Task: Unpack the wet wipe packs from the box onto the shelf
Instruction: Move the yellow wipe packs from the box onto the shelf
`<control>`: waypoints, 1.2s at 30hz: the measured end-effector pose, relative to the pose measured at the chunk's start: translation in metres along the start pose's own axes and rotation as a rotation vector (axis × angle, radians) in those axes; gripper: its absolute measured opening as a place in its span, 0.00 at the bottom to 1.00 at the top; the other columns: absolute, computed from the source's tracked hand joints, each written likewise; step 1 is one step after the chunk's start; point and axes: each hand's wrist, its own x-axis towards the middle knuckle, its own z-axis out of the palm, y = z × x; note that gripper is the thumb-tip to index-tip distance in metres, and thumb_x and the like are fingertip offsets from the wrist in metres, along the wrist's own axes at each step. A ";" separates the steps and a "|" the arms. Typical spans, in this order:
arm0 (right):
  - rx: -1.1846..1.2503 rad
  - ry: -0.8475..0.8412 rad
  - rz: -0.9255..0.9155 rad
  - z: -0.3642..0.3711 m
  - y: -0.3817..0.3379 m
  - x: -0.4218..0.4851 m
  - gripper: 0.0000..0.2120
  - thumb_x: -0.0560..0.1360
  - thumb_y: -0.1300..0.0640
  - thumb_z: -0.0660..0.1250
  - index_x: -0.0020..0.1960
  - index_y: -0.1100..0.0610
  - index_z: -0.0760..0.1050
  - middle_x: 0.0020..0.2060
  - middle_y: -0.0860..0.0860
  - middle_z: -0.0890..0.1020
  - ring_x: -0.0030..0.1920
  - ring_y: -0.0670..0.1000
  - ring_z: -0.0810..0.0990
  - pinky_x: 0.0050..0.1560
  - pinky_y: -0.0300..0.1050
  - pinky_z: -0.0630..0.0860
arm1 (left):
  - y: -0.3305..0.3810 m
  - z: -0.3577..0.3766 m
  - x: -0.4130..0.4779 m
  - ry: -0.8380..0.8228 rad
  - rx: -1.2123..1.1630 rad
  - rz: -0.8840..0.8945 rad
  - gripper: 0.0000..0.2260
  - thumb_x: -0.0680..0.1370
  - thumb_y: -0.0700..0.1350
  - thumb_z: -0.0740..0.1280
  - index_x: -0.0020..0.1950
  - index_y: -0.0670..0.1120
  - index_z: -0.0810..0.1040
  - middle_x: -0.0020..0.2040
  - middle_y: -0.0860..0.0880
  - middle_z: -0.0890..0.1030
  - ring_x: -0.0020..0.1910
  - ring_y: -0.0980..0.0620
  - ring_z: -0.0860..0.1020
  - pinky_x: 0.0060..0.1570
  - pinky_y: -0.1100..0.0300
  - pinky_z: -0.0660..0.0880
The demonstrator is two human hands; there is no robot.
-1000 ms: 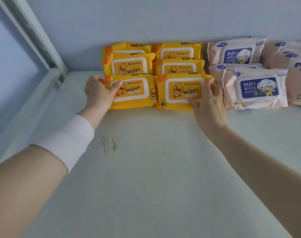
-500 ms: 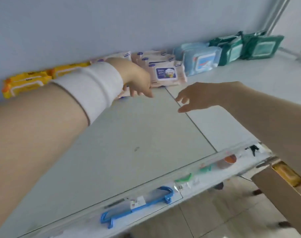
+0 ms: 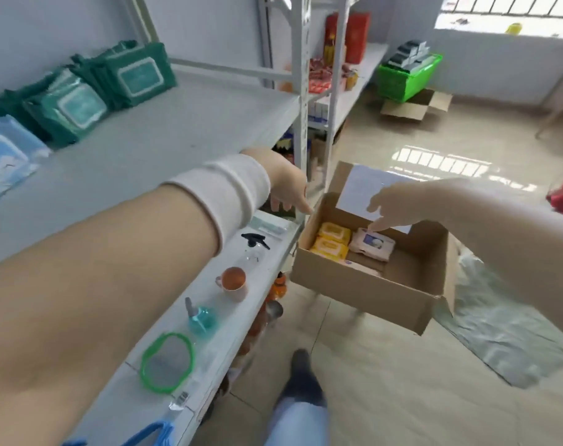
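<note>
Over the cardboard box [image 3: 354,286] with both hands, both empty. Right hand [image 3: 399,202] above the open top, fingers [image 3: 379,225] loosely spread, index pointing down at the pink pack [image 3: 373,245], apparently not touching it yet. Left hand [image 3: 288,185] hanging beside the shelf post, fingers [image 3: 301,206] relaxed and a little apart, gripping nothing.

Down in the box: two yellow packs [image 3: 333,241] touching each other by the left wall, the pink pack just beside them. Possibly another pack underneath, too blurred to tell. Up on the shelf [image 3: 183,130], green packs [image 3: 113,82] and a blue pack [image 3: 0,156] set along the back.

Risks from here, as a guess: could pinch only the slack film of a pack and lose it on the lift. Could bump the box wall with a wrist and tip it, seemingly raised off the floor on something hidden. Could also catch the cup [image 3: 231,283] on the lower shelf with the left forearm on the way up.
</note>
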 end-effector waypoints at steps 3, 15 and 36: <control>0.067 -0.049 0.093 0.017 0.063 0.040 0.27 0.79 0.45 0.55 0.74 0.57 0.61 0.71 0.53 0.68 0.70 0.53 0.66 0.67 0.42 0.62 | 0.035 -0.018 0.087 -0.026 0.097 0.074 0.24 0.75 0.63 0.60 0.61 0.47 0.74 0.50 0.50 0.80 0.51 0.48 0.80 0.57 0.48 0.76; 0.502 -0.379 0.251 0.131 0.185 0.185 0.27 0.77 0.44 0.60 0.72 0.55 0.63 0.69 0.53 0.71 0.67 0.55 0.71 0.66 0.48 0.70 | 0.073 -0.025 0.330 -0.302 0.296 0.104 0.23 0.80 0.56 0.57 0.70 0.44 0.68 0.69 0.46 0.72 0.66 0.44 0.72 0.61 0.50 0.70; 1.183 -0.449 0.331 0.356 0.101 0.521 0.30 0.76 0.43 0.62 0.71 0.61 0.64 0.67 0.59 0.71 0.67 0.58 0.68 0.64 0.48 0.67 | 0.046 0.178 0.726 -0.258 -0.502 -0.329 0.32 0.79 0.57 0.58 0.76 0.42 0.52 0.76 0.40 0.56 0.74 0.41 0.57 0.71 0.52 0.57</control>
